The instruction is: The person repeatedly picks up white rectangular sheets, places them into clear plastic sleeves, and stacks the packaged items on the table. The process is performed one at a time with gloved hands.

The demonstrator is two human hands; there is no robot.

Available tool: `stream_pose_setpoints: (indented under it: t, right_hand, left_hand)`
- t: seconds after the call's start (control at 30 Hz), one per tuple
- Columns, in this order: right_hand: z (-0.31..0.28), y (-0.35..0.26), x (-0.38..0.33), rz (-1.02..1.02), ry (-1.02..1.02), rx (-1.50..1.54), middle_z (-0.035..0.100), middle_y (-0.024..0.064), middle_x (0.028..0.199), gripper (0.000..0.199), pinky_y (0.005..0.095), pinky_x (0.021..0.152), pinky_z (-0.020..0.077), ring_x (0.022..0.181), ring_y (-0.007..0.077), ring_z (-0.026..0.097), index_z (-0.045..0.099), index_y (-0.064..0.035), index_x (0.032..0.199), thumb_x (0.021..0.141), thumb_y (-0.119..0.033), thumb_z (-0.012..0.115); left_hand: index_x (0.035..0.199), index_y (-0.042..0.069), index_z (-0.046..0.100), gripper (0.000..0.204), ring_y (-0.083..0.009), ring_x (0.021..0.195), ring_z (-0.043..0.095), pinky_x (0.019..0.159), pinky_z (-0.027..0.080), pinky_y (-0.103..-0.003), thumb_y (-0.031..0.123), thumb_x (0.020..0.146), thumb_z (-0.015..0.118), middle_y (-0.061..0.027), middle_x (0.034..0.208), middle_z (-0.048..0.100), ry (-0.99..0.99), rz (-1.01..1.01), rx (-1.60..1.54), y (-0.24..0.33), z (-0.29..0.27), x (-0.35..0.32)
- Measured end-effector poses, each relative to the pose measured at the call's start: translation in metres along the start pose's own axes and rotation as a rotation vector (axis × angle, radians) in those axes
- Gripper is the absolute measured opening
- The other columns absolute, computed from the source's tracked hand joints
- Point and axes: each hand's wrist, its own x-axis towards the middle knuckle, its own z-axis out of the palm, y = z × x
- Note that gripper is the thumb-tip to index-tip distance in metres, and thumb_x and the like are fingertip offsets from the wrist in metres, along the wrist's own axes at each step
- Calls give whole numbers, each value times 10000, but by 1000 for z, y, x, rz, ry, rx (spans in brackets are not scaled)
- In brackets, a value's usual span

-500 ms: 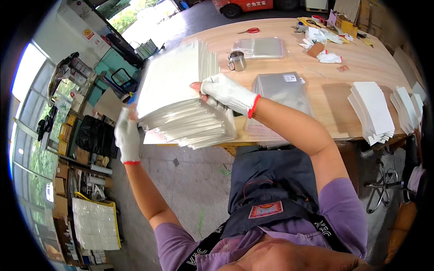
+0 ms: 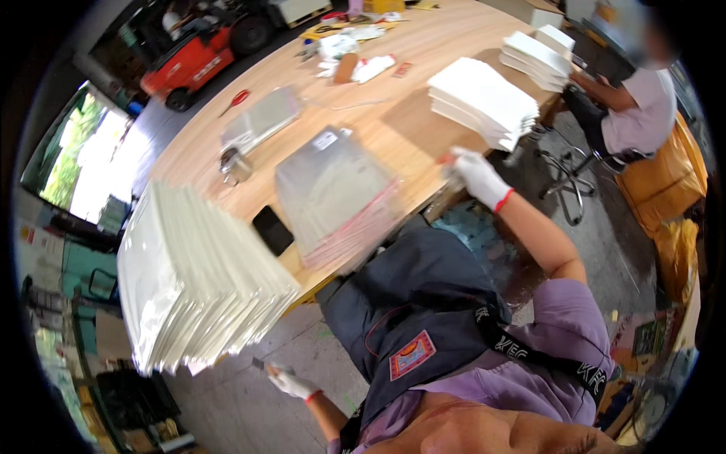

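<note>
Far left there's a big stack of white bagged sheets (image 2: 200,276) sitting on the near-left corner of the wooden desk (image 2: 408,121) and hanging out over the edge. Below it, the gloved left hand (image 2: 291,382) is down low over the floor, apart from the stack, fingers loosely curled around nothing. Just right of the stack on the desk is a black phone (image 2: 272,230), then a pile of clear plastic bags (image 2: 333,193) near the front edge, with a small metal cup (image 2: 234,165) behind. Further right, the gloved right hand (image 2: 475,174) is at the desk edge, fingers closed, can't tell on what, just below another stack of white sheets (image 2: 484,102). A seated person (image 2: 639,106) is at far right.
</note>
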Motion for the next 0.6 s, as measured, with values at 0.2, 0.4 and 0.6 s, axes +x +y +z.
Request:
stream_pose_setpoints:
  t: [0.2,0.4,0.6]
  right_hand:
    - [-157,30,14,121,587,129,530,34,670,252,218,398,321,474,97,434,485,-92,876,881,-345,482]
    - [-182,26,55,250,427,234,537,64,648,328,235,353,296,432,103,415,472,-23,870,900,-348,498]
    - [-214,34,78,168,587,342,481,-11,593,340,179,342,270,432,52,394,501,-104,779,899,-421,483]
  left_hand:
    - [1073,-24,575,249,-215,917,559,828,425,-304,55,879,441,-149,995,606,-363,314,213,-15,92,-77]
    - [1078,-5,579,239,-293,998,562,886,419,-352,47,862,491,-159,1070,593,-752,745,311,41,154,-100]
    - [1045,36,602,227,-304,976,558,860,428,-362,79,832,536,-151,1046,594,-831,920,414,68,196,-99]
